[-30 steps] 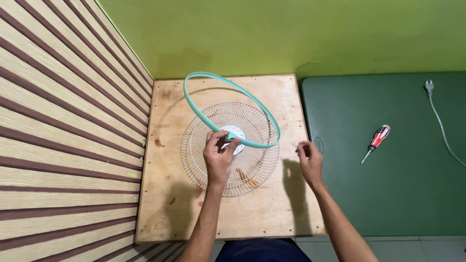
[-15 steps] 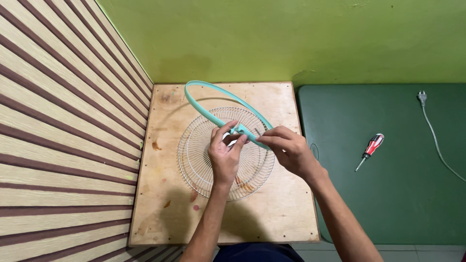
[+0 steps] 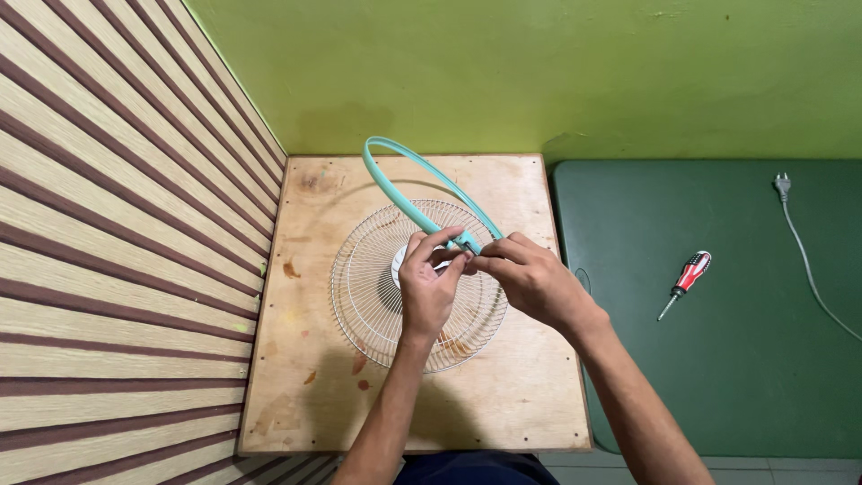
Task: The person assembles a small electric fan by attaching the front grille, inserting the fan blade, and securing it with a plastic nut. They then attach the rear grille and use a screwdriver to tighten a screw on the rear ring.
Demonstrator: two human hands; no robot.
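A teal plastic ring (image 3: 400, 184) is held tilted above a white wire fan grille (image 3: 368, 296) that lies flat on a square plywood board (image 3: 305, 395). My left hand (image 3: 427, 287) pinches the ring at its near end, where a small clasp sits. My right hand (image 3: 532, 280) meets it from the right, fingertips on the same clasp. Both hands hover over the grille's middle and hide its hub.
A red-and-black-handled screwdriver (image 3: 686, 278) lies on the green mat (image 3: 718, 359) to the right. A grey power cord with plug (image 3: 784, 187) trails along the mat's far right. A striped slatted wall (image 3: 108, 224) stands at the left, a green wall behind.
My right hand came in from the board's right side and took hold of the ring's clasp beside my left hand. The ring has tipped up more steeply.
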